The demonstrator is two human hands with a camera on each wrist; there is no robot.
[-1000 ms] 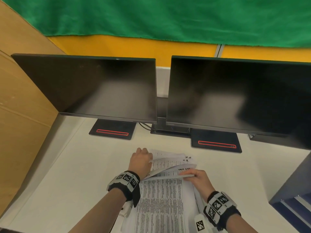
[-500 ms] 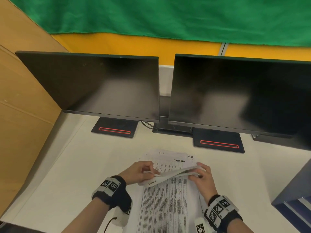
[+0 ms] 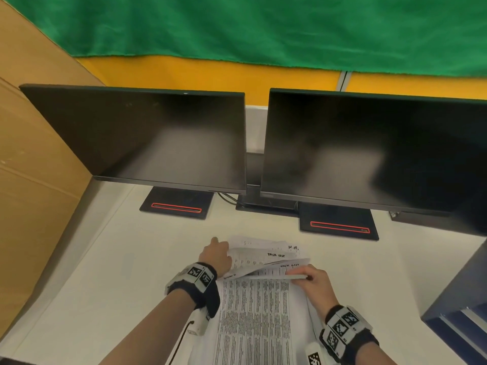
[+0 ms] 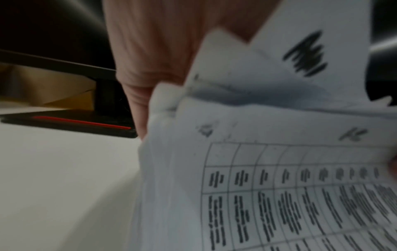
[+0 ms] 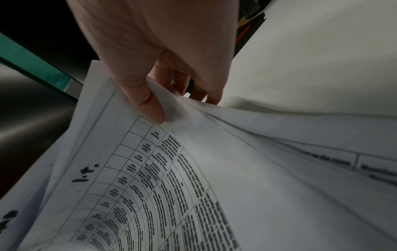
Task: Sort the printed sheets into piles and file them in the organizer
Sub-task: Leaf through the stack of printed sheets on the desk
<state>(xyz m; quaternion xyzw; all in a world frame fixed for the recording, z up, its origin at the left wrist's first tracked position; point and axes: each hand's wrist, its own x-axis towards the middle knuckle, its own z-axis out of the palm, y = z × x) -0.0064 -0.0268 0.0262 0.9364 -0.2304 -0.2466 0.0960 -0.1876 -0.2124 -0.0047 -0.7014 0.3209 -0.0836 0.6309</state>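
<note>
The sheets (image 3: 253,312) lie in a loose stack on the white desk (image 3: 110,272), near its front edge, printed with dense tables; their far ends are fanned and lifted, and handwritten headings show at the top of several. The right hand (image 3: 313,280) pinches the raised right edge of the upper sheets, thumb (image 5: 148,101) on top and fingers curled underneath. The left hand (image 3: 217,256) is at the stack's far left corner, touching the lifted sheets; its fingers are hidden behind the paper, so I cannot tell whether it grips them. Both wrists wear black bands with square markers. Beyond the sheets stand two dark monitors (image 3: 147,138) side by side on black bases with red stripes. A cardboard panel (image 3: 31,164) borders the desk on the left, and a green cloth (image 3: 263,30) hangs above a yellow wall behind. A dark blue organizer (image 3: 463,312) sits at the right edge.
</note>
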